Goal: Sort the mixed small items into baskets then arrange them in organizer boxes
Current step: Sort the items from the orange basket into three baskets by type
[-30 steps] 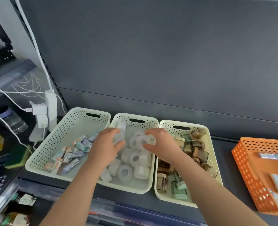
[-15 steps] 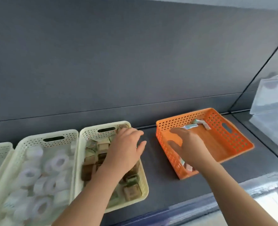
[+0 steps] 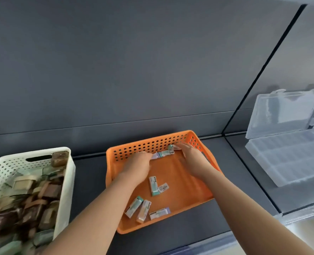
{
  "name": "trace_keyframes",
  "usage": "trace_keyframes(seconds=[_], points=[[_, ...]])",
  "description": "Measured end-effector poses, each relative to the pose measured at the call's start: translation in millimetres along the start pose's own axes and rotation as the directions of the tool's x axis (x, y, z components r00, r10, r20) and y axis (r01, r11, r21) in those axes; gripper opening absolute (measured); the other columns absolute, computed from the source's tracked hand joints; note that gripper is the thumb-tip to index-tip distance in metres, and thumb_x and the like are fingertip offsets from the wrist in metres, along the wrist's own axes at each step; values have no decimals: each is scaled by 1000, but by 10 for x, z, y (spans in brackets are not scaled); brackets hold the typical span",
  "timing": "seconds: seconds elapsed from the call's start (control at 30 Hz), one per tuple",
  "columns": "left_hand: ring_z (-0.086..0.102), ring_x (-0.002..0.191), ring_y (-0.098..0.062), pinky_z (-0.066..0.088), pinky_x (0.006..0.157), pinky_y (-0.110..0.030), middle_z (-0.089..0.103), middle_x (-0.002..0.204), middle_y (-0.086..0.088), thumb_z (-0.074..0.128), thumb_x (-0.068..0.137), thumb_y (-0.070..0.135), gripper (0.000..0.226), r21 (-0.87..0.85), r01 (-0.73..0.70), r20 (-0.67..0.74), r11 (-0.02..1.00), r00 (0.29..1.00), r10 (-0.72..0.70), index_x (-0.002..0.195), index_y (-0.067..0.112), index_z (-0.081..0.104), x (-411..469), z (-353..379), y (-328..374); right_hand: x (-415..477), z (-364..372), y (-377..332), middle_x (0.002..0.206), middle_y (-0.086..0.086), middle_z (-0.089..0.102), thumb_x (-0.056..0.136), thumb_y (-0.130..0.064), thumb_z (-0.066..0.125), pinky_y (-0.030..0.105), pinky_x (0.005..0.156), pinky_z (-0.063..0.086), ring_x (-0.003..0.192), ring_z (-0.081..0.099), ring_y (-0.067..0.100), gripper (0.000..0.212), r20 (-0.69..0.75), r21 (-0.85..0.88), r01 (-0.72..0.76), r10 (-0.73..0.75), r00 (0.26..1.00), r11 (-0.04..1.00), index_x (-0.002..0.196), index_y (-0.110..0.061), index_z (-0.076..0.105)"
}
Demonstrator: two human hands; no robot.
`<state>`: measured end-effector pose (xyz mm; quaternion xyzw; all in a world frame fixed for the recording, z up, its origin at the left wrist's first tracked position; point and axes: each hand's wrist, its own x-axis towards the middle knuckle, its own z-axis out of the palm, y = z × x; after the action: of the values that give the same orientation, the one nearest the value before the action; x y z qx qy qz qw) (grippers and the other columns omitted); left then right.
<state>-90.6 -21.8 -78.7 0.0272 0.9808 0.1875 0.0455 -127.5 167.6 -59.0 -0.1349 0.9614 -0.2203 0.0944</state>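
While both my hands reach into the perforated orange plastic basket (image 3: 134, 150), my left hand (image 3: 136, 167) and right hand (image 3: 192, 159) flank a flat rectangular eraser (image 3: 165, 153) at twelve o'clock (long axis nine-to-three), fingers loosely together, gripping nothing.

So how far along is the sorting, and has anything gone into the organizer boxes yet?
Sorting is mostly done: the cream basket is full of brown and green items, and only a handful of erasers lie in the orange basket. Both hands, left hand and right hand, reach for the erasers at its far wall. The clear organizer boxes look empty, so arranging remains.
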Motion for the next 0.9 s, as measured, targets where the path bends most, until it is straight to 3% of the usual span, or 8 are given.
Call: trace_keyframes(seconds=[0.27, 0.4, 0.5, 0.57, 0.73, 0.83, 0.9], points=[[53, 97, -17, 47, 81, -29, 57, 104, 2, 62, 89, 20, 18, 130, 30, 17, 991, 999, -32, 107, 18, 66, 150, 83, 36, 252, 40, 149, 136, 7, 44, 95, -7, 44, 38, 103, 40, 123, 47, 29, 43, 112, -34, -14, 18, 994, 999, 136, -19, 50], [55, 101, -15, 47, 85, -28, 60, 114, 4, 65, 86, 32, 26, 50, 54, 82, 997, 995, -58, 110, 22, 65, 135, 34, 13, 183, -21, 213, 134, 5, 44, 96, -3, 42, 31, 94, 44, 113, 54, 26, 44, 131, -57, 31, -24, 991, 998, 134, -22, 53], [46, 125, -16, 38, 104, -33, 48, 139, 7, 66, 87, 24, 49, -87, 7, 54, 996, 999, -2, 134, 25, 51, 185, 44, 114, 134, -72, 260, 145, 2, 39, 96, -6, 45, 29, 100, 40, 125, 48, 23, 41, 79, 7, 36, -37, 996, 999, 135, -19, 50], [38, 134, -16, 31, 111, -34, 38, 148, 7, 64, 88, 18, 59, -135, -24, 76, 991, 997, 34, 142, 25, 41, 239, 109, 188, 121, -65, 267, 151, 3, 32, 95, -4, 43, 32, 105, 38, 133, 40, 25, 47, 119, 12, 30, -32, 992, 999, 141, -17, 42], [35, 131, -15, 30, 109, -34, 36, 148, 13, 52, 95, 14, 51, -68, -96, 101, 993, 990, 102, 143, 27, 39, 315, 221, 122, 128, 26, 289, 158, 0, 14, 92, 4, 45, 39, 115, 27, 144, 19, 29, 66, 259, -120, 40, -8, 966, 992, 149, -23, 26], [39, 128, -15, 34, 108, -34, 41, 145, 12, 50, 96, 17, 45, -1, -155, 119, 988, 981, 154, 140, 26, 44, 288, 178, 96, 73, 15, 310, 156, 0, 20, 93, 0, 45, 40, 116, 26, 143, 21, 28, 60, 274, -146, 75, -32, 961, 987, 147, -23, 31], [44, 124, -13, 37, 106, -35, 48, 138, 9, 52, 95, 21, 40, 2, -168, 135, 986, 977, 167, 135, 23, 50, 239, 115, 71, 24, -8, 312, 149, 0, 37, 96, -6, 43, 35, 109, 35, 135, 37, 24, 47, 233, -79, 87, -67, 970, 993, 140, -21, 43]])
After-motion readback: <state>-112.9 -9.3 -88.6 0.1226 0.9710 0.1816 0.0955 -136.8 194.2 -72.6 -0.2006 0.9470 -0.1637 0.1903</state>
